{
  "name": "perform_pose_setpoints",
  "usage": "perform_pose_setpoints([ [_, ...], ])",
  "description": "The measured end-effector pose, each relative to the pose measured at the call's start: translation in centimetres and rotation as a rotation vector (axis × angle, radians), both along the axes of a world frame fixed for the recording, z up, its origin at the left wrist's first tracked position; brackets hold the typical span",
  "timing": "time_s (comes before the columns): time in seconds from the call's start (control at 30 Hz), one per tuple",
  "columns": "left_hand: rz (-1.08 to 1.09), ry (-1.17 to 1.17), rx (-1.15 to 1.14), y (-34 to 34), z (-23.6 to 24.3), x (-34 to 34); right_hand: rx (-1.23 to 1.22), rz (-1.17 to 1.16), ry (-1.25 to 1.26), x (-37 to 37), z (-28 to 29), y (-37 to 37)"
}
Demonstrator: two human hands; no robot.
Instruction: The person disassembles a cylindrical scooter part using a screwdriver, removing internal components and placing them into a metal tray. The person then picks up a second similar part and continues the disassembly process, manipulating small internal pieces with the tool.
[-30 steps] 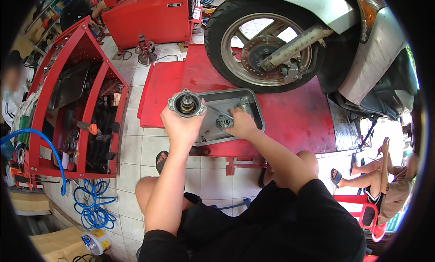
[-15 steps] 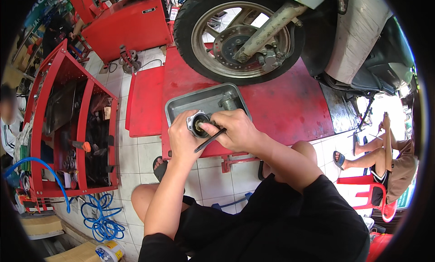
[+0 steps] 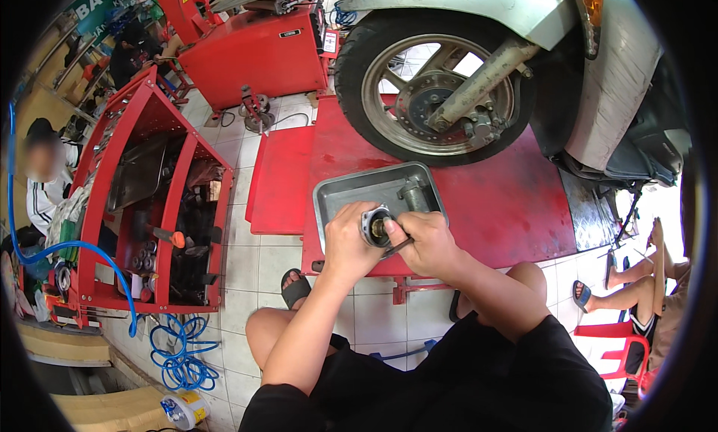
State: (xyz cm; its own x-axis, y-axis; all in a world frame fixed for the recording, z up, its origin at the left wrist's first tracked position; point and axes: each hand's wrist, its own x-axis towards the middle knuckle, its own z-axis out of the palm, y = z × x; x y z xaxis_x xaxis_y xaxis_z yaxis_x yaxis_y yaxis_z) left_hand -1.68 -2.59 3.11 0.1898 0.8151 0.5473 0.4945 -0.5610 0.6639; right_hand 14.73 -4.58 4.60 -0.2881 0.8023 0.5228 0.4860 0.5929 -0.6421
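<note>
My left hand (image 3: pixel 346 241) is wrapped round a short metal cylinder with a pale flange (image 3: pixel 367 224), held over the near edge of a grey metal tray (image 3: pixel 327 196). The open end shows a dark inside with a brass-coloured part in it. At that opening is the thumb of my right hand (image 3: pixel 430 245). Its curled fingers grip a slim dark tool (image 3: pixel 399 247), mostly hidden, whose exact kind I cannot make out. Inside the tray, near its right side, lies a second greyish metal cylinder (image 3: pixel 413 194).
The tray rests on a red platform (image 3: pixel 493 208), beside a motorbike's front wheel (image 3: pixel 359 110). On the left are a red tool rack (image 3: pixel 173 163) and a coiled blue hose (image 3: pixel 179 353). Another person's legs (image 3: pixel 621 286) show at the right, by a red chair (image 3: pixel 617 357).
The view has shifted, so the scene sits further right and lower. The cylinder stays in my left hand. Less of the dark tool shows past my right hand than before.
</note>
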Motion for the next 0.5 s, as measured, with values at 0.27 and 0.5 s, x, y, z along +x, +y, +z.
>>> perform_pose_setpoints([
  [0.27, 0.026, -0.042, -0.016, -0.7, -1.8, -0.2, -0.116, -0.056, -0.058, 0.0, 0.4, 0.2],
  [0.5, 0.033, -0.034, -0.046, -0.9, -2.3, 1.1, -0.058, -0.130, 0.020, -0.5, -1.5, 0.4],
])
